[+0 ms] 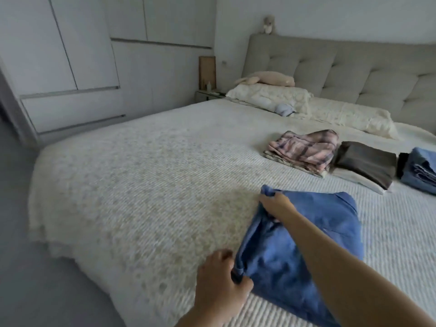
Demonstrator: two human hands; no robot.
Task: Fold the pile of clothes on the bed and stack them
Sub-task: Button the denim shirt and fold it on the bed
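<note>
Blue garment: a partly folded blue cotton garment [313, 244] lies on the cream knitted bedspread [141, 185], at the bed's near right part; its near lower edge runs behind the right forearm and out of frame.
Left hand: the left hand [219, 277] pinches the blue garment's near left corner between thumb and curled fingers; motion blur softens the fingertips.
Right hand: the right hand [276, 206] grips the blue garment's far left corner, fingers curled round bunched cloth; its forearm crosses over the garment and hides the middle.
Folded stacks: beyond the blue garment, toward the headboard, sit a pink plaid folded stack [304, 152], a dark brown folded piece [366, 161] on something pale, and a folded denim stack [422, 171] cut off by the right edge.
Hard to make out: a small pale blue bundle [285, 109] by the cream pillows [306, 105]; what it is cannot be told.
</note>
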